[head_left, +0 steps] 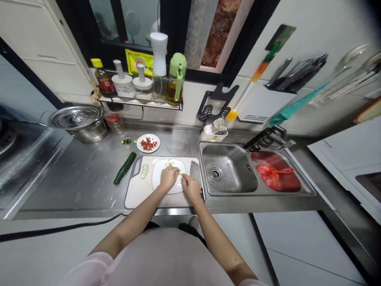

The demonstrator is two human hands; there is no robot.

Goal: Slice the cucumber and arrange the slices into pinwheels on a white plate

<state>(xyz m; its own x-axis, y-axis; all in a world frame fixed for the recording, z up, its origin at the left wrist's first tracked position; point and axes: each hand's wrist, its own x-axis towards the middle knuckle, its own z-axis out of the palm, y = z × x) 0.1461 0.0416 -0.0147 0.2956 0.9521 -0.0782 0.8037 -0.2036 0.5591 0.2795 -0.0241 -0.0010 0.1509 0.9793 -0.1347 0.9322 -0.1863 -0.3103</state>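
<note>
Both of my hands meet over a white square plate [157,177] that lies on the cutting board [135,198]. My left hand [168,177] is closed, its fingertips pinching a thin cucumber slice [180,172]. The fingers of my right hand [191,187] pinch at that slice from the other side. A few curved slices [170,163] lie at the plate's far edge. To the left on the board is a row of overlapping cucumber slices [144,171]. A knife [195,170] rests at the board's right, partly hidden by my right hand. Beside the board lies a whole cucumber [125,168].
A small plate of chopped red pieces [148,143] and green scraps [126,141] sit behind the board. A lidded steel pot [89,129] and a red-capped jar [116,124] stand back left. On the right is a double sink [232,169] with a red plastic bag [270,176].
</note>
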